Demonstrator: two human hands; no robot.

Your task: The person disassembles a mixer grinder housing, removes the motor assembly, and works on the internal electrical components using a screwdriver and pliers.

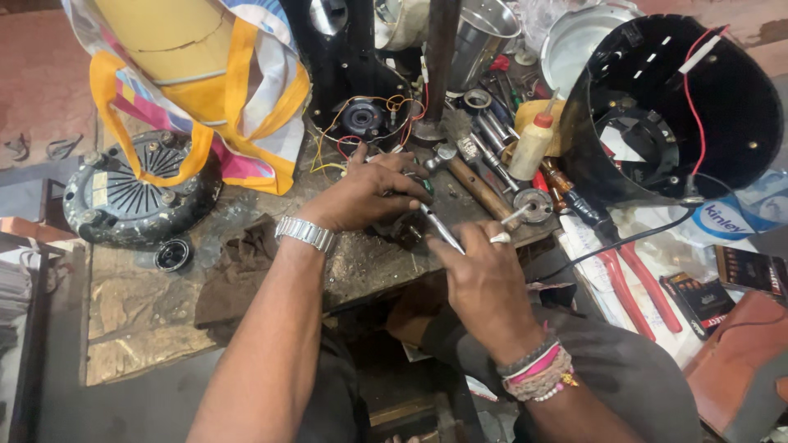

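At the middle of a cluttered, grimy worktop (148,312), the left hand (361,197) lies palm down with its fingers curled over a small dark metal part (404,232), pressing it against the surface; a metal watch (305,233) sits on that wrist. The right hand (483,275), just near and to the right, is closed around a slim silver tool (437,226) whose tip points far-left into the dark part under the left hand's fingers. A ring shows on one right finger, and beaded bracelets (538,373) circle the wrist.

Just beyond the hands, a hammer with a wooden handle (472,182) lies across the worktop beside loose metal rods and sockets. A small plastic squeeze bottle with a red cap (532,143) stands to the far right of the hands, and a small round metal disc (533,205) rests near the right hand's fingertips. Further right, a large black cylindrical housing (722,98) lies tipped on its side with red wires inside, and red-handled pliers (636,283) lie on papers near it. To the far left sits a round finned black casting (123,197), with a colourful yellow-handled bag (246,90) behind it and a small black ring (172,254) nearby. A motor with coloured wires (361,119) sits far centre.
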